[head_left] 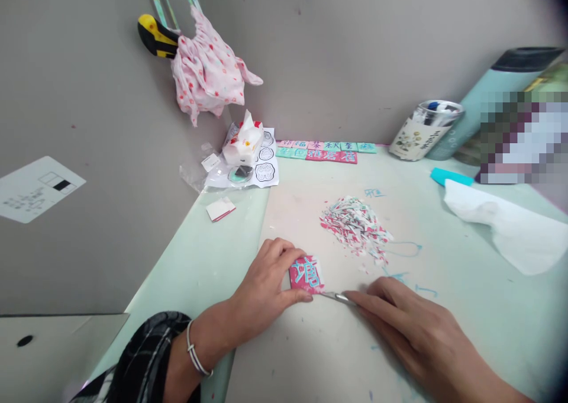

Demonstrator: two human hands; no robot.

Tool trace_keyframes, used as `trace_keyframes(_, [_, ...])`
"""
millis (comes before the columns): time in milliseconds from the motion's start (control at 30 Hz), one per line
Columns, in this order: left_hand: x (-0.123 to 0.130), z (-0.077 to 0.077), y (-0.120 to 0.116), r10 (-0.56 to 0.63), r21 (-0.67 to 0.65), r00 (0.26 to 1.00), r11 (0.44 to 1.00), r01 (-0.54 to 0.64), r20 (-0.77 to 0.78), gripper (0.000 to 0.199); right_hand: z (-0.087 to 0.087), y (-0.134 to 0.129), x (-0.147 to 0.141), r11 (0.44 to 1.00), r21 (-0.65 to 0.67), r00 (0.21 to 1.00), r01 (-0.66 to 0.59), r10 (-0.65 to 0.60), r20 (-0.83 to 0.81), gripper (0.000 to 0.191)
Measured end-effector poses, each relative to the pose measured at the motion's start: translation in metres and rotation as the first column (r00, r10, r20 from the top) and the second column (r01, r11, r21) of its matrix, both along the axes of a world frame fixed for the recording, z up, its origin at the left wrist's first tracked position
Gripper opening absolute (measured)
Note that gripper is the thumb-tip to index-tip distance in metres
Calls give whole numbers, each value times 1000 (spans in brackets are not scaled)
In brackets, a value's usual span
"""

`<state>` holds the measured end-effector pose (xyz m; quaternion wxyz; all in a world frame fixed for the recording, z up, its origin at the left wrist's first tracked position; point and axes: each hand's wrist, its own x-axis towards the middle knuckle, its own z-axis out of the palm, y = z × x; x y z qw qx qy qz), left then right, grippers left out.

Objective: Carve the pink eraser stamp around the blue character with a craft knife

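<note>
A small square tile [306, 274], pink-red with a light-blue outlined character, lies on the pale board [284, 338]. My left hand [270, 279] pins it, fingers along its top and left edges and thumb at the lower edge. My right hand [408, 326] grips a slim silver craft knife [338, 297], whose tip touches the tile's lower right corner. White shows along the tile's right side. Beyond it sits a heap of red, white and green shavings [355, 225].
Finished-looking character tiles [328, 155] line the back wall. A tissue pack [244, 145] rests on a printed sheet [266, 169] at back left. Right of the board are a white tissue [510, 231], a turquoise object [451, 177], a pen jar [426, 129] and a tumbler [488, 101].
</note>
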<state>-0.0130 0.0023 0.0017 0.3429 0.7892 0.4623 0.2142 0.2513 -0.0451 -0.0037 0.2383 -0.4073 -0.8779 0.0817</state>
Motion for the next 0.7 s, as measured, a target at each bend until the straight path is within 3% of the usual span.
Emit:
trace_keyframes(267, [0, -2, 2, -9, 13, 1000, 1000, 9, 19, 49, -7, 1, 0, 1000, -3, 1000, 1, -1, -16, 31])
trace_keyframes(700, [1, 1, 2, -1, -37, 1000, 999, 1, 9, 50, -3, 6, -3, 1000, -15, 1000, -15, 15, -8, 32])
